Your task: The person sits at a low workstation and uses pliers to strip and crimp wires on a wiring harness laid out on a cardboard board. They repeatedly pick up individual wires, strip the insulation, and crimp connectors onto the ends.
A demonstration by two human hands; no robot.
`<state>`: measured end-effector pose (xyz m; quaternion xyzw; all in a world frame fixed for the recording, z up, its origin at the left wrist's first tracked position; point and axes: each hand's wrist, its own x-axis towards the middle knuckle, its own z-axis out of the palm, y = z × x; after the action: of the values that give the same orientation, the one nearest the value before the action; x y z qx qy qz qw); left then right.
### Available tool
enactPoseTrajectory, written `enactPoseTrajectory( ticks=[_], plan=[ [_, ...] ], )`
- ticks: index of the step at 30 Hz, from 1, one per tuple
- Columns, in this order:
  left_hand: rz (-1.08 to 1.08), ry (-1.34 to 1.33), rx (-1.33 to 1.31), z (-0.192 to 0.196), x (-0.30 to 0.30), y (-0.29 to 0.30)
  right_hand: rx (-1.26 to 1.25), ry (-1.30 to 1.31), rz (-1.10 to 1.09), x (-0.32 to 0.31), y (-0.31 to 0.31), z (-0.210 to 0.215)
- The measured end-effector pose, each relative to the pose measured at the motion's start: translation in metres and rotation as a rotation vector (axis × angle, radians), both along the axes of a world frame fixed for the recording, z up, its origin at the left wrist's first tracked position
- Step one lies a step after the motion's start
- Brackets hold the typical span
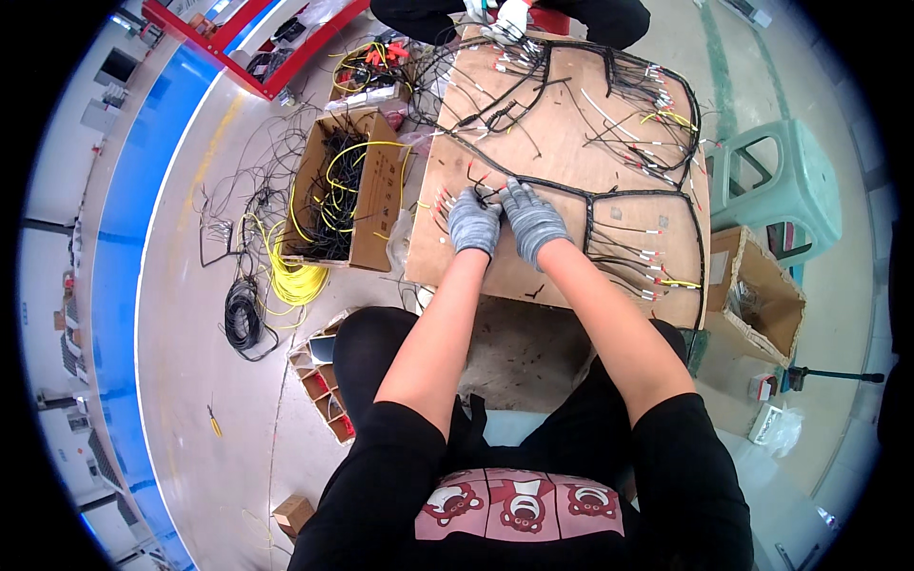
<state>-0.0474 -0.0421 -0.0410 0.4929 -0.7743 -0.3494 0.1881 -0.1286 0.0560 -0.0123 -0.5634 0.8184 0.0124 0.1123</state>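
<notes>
**Wire harness being worked at the near edge of the board**

A large wooden desk is being used as a layout board in the upper middle of the frame, and a black wire harness is being routed across it in long runs with short branches ending in white and red tipped terminals. To the left of the desk, an open cardboard box of black and yellow wires is standing on the floor, and a yellow wire coil is lying just below it. A green plastic stool is standing at the right, with a second cardboard box below it.

Both gloved hands are being held side by side at the centre of the frame, on the harness's left end. The left hand is being pressed down with fingers curled on the wire bundle; the right hand is being laid across the same black run, fingers bent over it. Whether either hand is fully clamped on a wire cannot be told, since the fingertips are hidden by the gloves' backs.

For this step to be done well, the bundle is best kept flat against the board while the small red tipped leads beside the left hand are being kept clear of the grip, so that none is being bent or trapped.

Another person's gloved hand is being seen at the top edge.
</notes>
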Motion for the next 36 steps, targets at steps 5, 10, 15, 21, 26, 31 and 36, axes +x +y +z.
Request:
enactPoseTrajectory(
  ticks=[5,10,15,21,26,31,36],
  plan=[
    [0.325,0.743,0.389,-0.014,0.016,-0.005,0.022,-0.019,0.016,0.002,-0.003,0.005],
    [0.44,1.022,0.499,0.001,0.029,-0.019,0.022,-0.021,0.014,0.004,-0.002,0.005],
    [0.497,1.047,0.536,0.033,0.033,-0.025,0.014,-0.017,0.007,0.001,0.001,0.004],
    [0.172,0.877,0.345,0.029,0.03,-0.026,0.02,0.007,0.011,0.002,-0.001,0.0],
    [0.047,0.568,0.412,0.023,0.029,-0.019,0.039,-0.017,0.003,0.006,0.0,0.01],
    [0.127,0.762,0.452,0.06,0.025,-0.035,0.021,0.004,-0.007,0.001,0.005,0.005],
    [0.095,0.925,0.178,0.057,0.03,-0.032,0.029,-0.023,0.001,0.009,-0.002,0.008]
  ],
)
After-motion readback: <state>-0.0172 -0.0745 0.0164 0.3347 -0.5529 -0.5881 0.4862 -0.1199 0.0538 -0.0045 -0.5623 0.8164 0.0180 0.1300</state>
